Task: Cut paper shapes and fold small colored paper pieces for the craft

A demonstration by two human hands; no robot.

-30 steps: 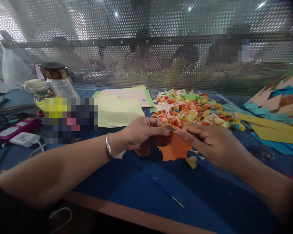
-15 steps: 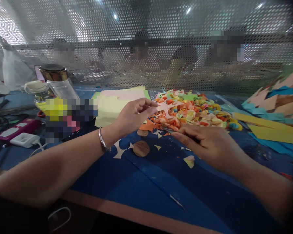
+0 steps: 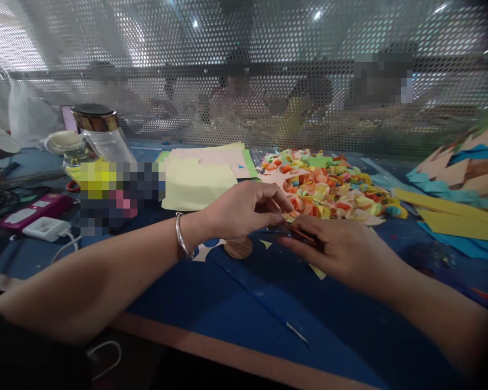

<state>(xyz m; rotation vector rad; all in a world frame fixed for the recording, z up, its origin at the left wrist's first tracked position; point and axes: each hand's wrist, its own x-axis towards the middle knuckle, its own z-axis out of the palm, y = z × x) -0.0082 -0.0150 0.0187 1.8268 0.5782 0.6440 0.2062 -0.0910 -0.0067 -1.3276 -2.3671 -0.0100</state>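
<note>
My left hand [image 3: 250,208], with a silver bangle on the wrist, has its thumb and fingers drawn together in a pinch. What lies between them is too small to make out. My right hand [image 3: 333,241] is closed around a slim metal tool [image 3: 305,234] whose tip points at my left fingertips; its kind is unclear. Behind both hands is a heap of curled coloured paper pieces [image 3: 329,189]. A pale pink paper offcut [image 3: 274,176] rests against its left side. Below my left hand are a round wooden disc [image 3: 238,248] and another cut-out scrap [image 3: 206,251].
Stacked paper sheets [image 3: 199,187] lie behind my left hand. A thin blue-handled tool [image 3: 264,306] lies in front. At left are a glass bottle [image 3: 108,135] and a white charger [image 3: 46,228]. Yellow paper strips [image 3: 459,214] lie right. A perforated metal screen [image 3: 268,108] stands behind.
My left hand has let go of the pink paper offcut, which stays by the heap. It has moved right and down to the tip of the tool in my right hand.
</note>
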